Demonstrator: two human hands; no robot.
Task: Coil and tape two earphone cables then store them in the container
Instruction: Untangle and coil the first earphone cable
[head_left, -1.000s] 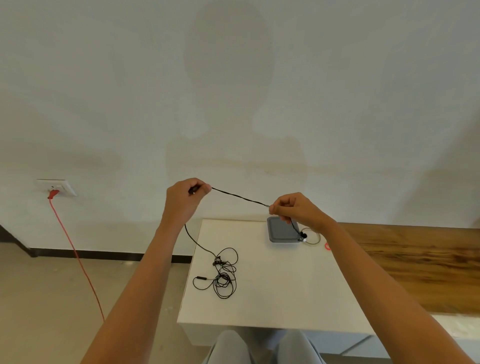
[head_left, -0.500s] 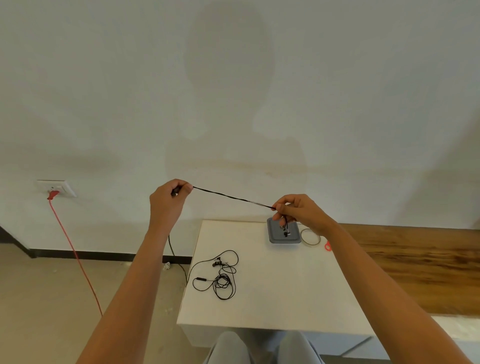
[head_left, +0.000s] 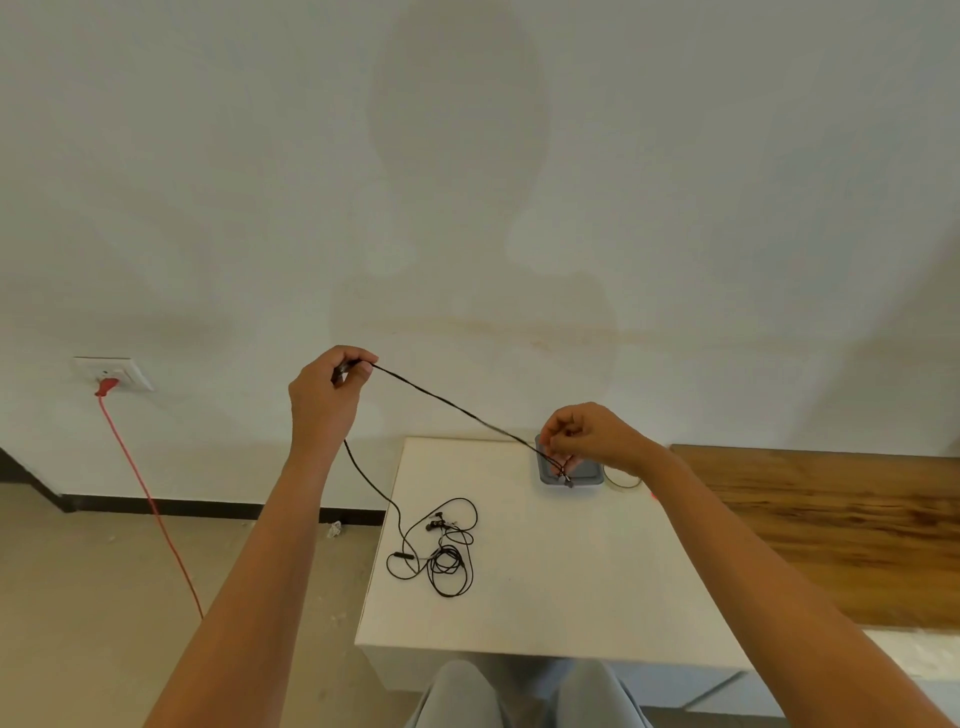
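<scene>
Head view. White square tabletop (head_left: 571, 597) at lower centre. Left hand (head_left: 324, 400) raised at centre-left, thumb and forefinger pinched on thin black earphone cable (head_left: 452, 402). Right hand (head_left: 592, 436) lower, centre-right, fingers curled, pinching the same cable just above small grey square container (head_left: 589, 475). Held span taut, long axis slanting from upper left to lower right. Slack tail dropping from left hand toward second black earphone cable (head_left: 441, 551), tangled mid-table. Clear tape ring (head_left: 623, 486) just right of container. Probably next: gathering loops toward right hand, the nearer to container.

Soft even daylight, faint person-shaped shadow on wall (head_left: 457, 156), wide-angle edge bending
</scene>
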